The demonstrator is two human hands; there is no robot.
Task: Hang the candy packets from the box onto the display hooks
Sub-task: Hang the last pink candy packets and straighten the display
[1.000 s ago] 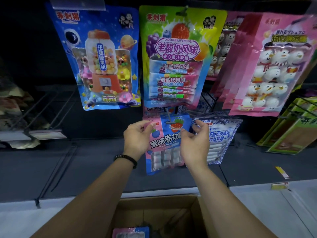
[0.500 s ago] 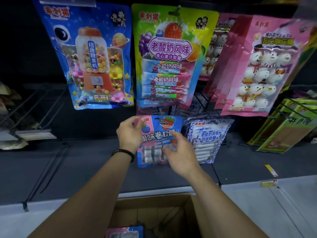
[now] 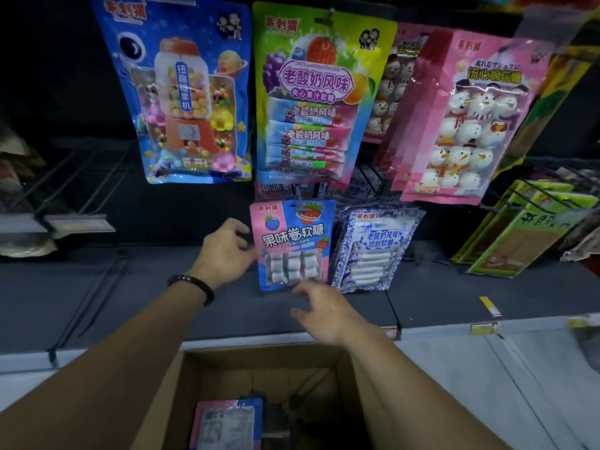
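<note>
left hand (image 3: 224, 251), right hand (image 3: 324, 311) loose; one packet (image 3: 292, 238) hung, one in box (image 3: 227, 368)

One camera, up on my head, facing the display wall and tipped down. My forearms run in from the two bottom corners, left hand (image 3: 224, 251) and right hand (image 3: 321, 308) meeting just below centre, close to the lens. The hung packet (image 3: 292, 235) sits near dead centre, at arm's reach. The top row (image 3: 311, 92) of bigger packets crowds the upper edge. The box (image 3: 259, 362) lies straight under me at the bottom edge, its open top facing the lens, its near side cut off. The wide lens bows the shelf (image 3: 130, 287) and leans the pink bags (image 3: 464, 125) at right outward.
</note>
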